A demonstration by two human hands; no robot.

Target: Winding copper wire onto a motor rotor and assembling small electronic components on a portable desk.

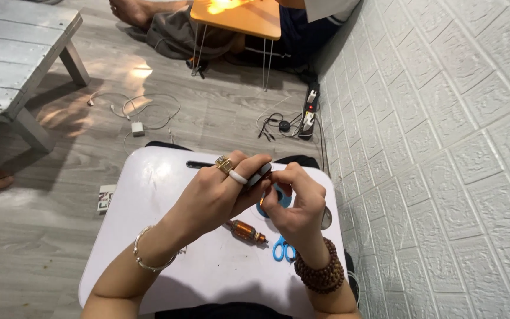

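Small dark flat piece (259,174) pinched above the white lap table (149,236), long axis running 1-to-7 o'clock; left hand (216,192) closed on its 7 o'clock end, right hand (293,204) fingertips curled at its 3 o'clock edge, both touching.

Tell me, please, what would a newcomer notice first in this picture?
First, the two hands meeting over the white table: the left hand, with rings, and the right hand pinch a small dark part between them. Under them lie a copper motor piece and blue scissors. On the floor beyond, a charger and a power strip trail cables.
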